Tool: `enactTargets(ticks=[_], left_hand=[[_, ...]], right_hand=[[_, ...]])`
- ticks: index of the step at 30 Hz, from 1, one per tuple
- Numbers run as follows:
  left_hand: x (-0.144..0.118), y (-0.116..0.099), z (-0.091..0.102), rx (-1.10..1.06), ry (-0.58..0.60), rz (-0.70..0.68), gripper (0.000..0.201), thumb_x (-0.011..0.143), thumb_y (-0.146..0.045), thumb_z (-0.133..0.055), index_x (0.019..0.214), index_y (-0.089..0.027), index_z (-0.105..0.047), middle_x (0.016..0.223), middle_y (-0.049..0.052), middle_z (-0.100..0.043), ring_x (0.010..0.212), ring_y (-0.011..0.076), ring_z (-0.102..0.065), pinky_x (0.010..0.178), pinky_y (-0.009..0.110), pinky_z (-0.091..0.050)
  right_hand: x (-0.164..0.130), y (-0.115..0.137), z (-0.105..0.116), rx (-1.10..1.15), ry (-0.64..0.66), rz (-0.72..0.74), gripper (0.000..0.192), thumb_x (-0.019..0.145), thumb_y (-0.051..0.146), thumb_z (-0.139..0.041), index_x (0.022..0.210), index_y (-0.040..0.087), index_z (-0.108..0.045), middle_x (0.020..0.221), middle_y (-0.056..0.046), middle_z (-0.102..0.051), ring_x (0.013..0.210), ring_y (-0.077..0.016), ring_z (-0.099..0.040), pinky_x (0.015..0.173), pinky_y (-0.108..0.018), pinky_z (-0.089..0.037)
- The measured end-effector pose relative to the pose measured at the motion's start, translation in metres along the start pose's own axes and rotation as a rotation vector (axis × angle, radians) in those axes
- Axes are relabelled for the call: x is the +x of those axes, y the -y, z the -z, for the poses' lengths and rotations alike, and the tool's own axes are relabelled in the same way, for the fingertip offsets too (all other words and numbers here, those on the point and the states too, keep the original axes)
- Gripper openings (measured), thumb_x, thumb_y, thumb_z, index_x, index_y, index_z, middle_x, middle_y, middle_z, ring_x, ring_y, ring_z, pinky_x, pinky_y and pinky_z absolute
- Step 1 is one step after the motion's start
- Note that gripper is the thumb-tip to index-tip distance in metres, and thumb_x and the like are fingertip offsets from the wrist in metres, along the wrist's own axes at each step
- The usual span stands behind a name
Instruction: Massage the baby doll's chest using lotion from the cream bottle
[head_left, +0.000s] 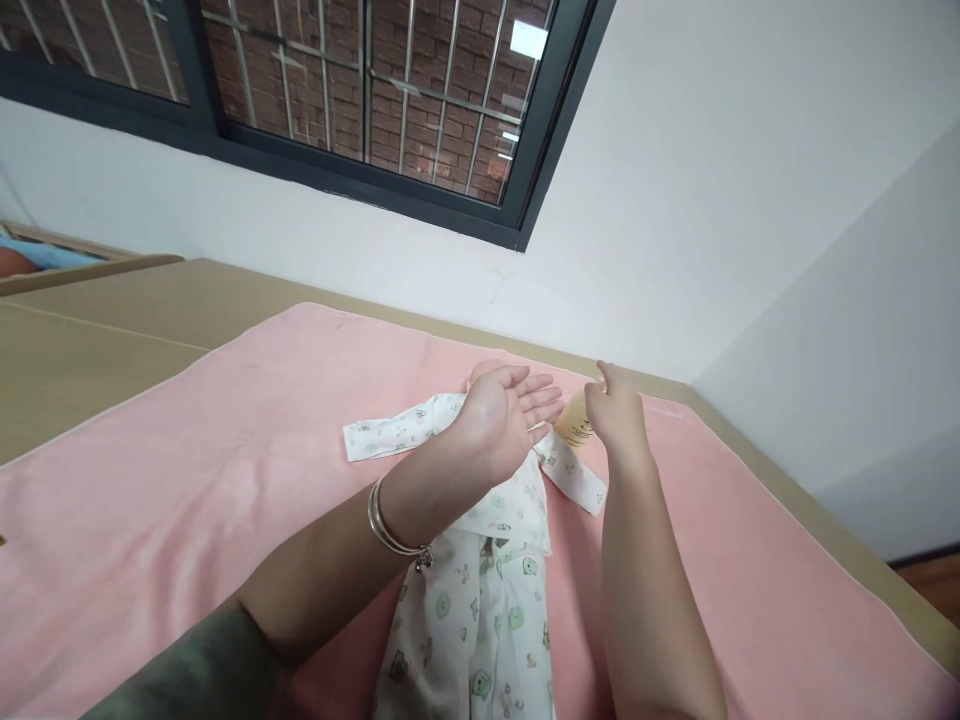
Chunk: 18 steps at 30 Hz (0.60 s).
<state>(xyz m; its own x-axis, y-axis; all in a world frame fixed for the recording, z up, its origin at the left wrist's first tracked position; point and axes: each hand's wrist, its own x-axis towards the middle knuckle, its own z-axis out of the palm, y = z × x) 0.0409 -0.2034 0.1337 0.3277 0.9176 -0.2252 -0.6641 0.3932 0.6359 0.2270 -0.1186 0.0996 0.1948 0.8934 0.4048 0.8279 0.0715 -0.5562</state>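
Bottle, small and yellowish, sits clasped in the right hand, tipped toward the left hand. Left to right: pink blanket; printed baby garment, its long axis running away from the viewer, sleeves spread sideways; left hand, palm up and released, bangles at the wrist, held over the garment's collar; then the bottle, just beside that palm. Its cap is hidden, possibly pointing at the palm.

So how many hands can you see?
2. The left hand is open, palm up, above the baby clothes. The right hand holds a yellowish bottle beside it.
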Motion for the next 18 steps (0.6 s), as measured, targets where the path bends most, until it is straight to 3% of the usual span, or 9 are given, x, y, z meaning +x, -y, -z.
enactTargets(ticks=[2, 5, 7, 11, 14, 18], left_hand=[[-0.005, 0.002, -0.002, 0.024, 0.012, 0.001, 0.053, 0.098, -0.037, -0.039, 0.143, -0.011, -0.05, 0.15, 0.017, -0.053, 0.141, 0.0251, -0.05, 0.118, 0.035, -0.04], [-0.017, 0.004, -0.009, 0.05, 0.14, -0.009, 0.054, 0.1, -0.04, -0.034, 0.145, -0.015, -0.049, 0.151, 0.014, -0.053, 0.146, 0.0265, -0.043, 0.122, 0.042, -0.035], [-0.031, 0.005, -0.013, 0.068, 0.27, -0.053, 0.055, 0.102, -0.045, -0.03, 0.145, -0.019, -0.051, 0.15, 0.01, -0.055, 0.148, 0.0276, -0.04, 0.123, 0.046, -0.034], [-0.057, 0.005, -0.015, 0.15, 0.432, -0.15, 0.067, 0.1, -0.063, -0.021, 0.146, -0.024, -0.05, 0.151, 0.005, -0.054, 0.152, 0.0278, -0.03, 0.123, 0.044, -0.034], [-0.064, 0.008, -0.012, 0.253, 0.42, -0.225, 0.076, 0.097, -0.072, -0.014, 0.149, -0.025, -0.047, 0.153, 0.004, -0.051, 0.155, 0.0273, -0.023, 0.123, 0.043, -0.033], [-0.062, 0.012, -0.007, 0.376, 0.329, -0.4, 0.078, 0.096, -0.073, -0.007, 0.15, -0.03, -0.043, 0.153, 0.001, -0.051, 0.155, 0.0263, -0.021, 0.122, 0.043, -0.034]], right_hand=[[-0.018, 0.02, 0.008, 0.166, -0.022, 0.104, 0.054, 0.096, 0.031, -0.041, 0.146, 0.015, -0.051, 0.157, -0.015, -0.042, 0.148, -0.0302, -0.037, 0.123, -0.053, -0.028], [-0.052, 0.049, 0.015, 0.287, 0.03, 0.291, 0.056, 0.102, 0.047, -0.036, 0.15, 0.021, -0.046, 0.163, -0.01, -0.034, 0.152, -0.029, -0.029, 0.125, -0.054, -0.022], [-0.072, 0.065, 0.018, 0.272, 0.03, 0.392, 0.059, 0.104, 0.052, -0.03, 0.156, 0.026, -0.034, 0.166, -0.007, -0.026, 0.155, -0.029, -0.018, 0.125, -0.059, -0.014], [-0.101, 0.084, 0.026, 0.222, -0.127, 0.485, 0.06, 0.105, 0.051, -0.019, 0.162, 0.035, -0.007, 0.17, 0.0, -0.01, 0.156, -0.0323, 0.005, 0.122, -0.068, -0.007], [-0.12, 0.092, 0.03, 0.258, -0.148, 0.528, 0.066, 0.104, 0.051, -0.026, 0.161, 0.036, 0.003, 0.17, 0.001, -0.005, 0.153, -0.0367, 0.017, 0.12, -0.073, -0.006], [-0.144, 0.1, 0.029, 0.318, -0.013, 0.654, 0.078, 0.101, 0.053, -0.034, 0.159, 0.037, 0.015, 0.17, 0.006, 0.004, 0.153, -0.0361, 0.018, 0.124, -0.069, -0.003]])
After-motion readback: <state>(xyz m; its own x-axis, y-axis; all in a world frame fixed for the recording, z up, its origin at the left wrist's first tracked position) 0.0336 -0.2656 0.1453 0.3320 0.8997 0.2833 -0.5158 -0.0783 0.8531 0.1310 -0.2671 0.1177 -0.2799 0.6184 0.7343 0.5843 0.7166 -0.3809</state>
